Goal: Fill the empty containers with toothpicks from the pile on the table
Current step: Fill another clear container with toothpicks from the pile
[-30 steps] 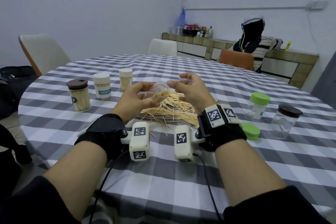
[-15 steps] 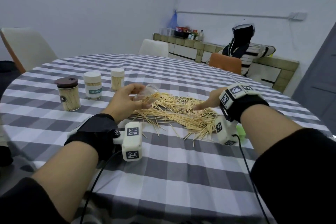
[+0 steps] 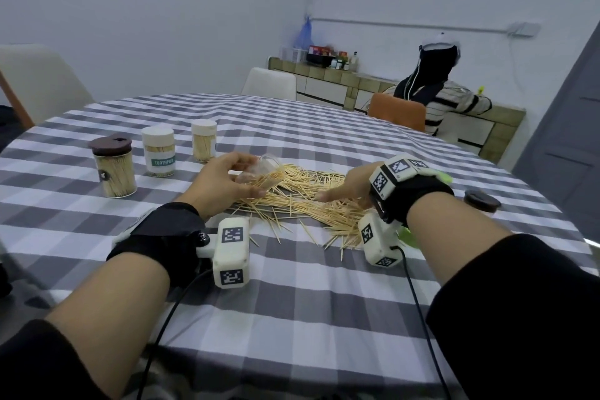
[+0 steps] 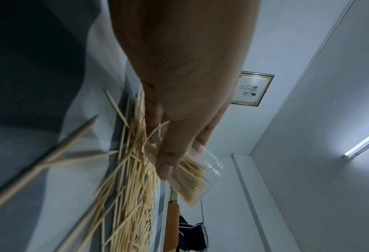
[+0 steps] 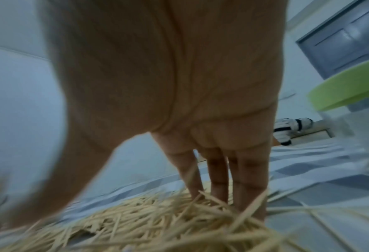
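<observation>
A pile of toothpicks [image 3: 302, 201] lies spread on the checked tablecloth between my hands. My left hand [image 3: 224, 185] grips a small clear container [image 3: 263, 172], tilted on its side just above the pile's left end and partly filled with toothpicks [image 4: 190, 180]; thumb and fingers wrap its wall [image 4: 211, 163]. My right hand [image 3: 344, 188] reaches down into the right part of the pile [image 5: 157, 221], straight fingers [image 5: 217, 173] dipping among the sticks, thumb apart. Whether it holds any sticks is hidden.
Three lidded containers full of toothpicks stand at the left: brown lid [image 3: 112, 169], white labelled [image 3: 158, 151], white [image 3: 204, 140]. A brown-lidded jar [image 3: 480, 201] and a green-lidded one [image 5: 351, 92] sit right of my right wrist. A person [image 3: 444, 88] sits beyond the table.
My right hand left the container and dropped to the right part of the pile, then slid left into it. My left hand keeps the tilted container low over the pile.
</observation>
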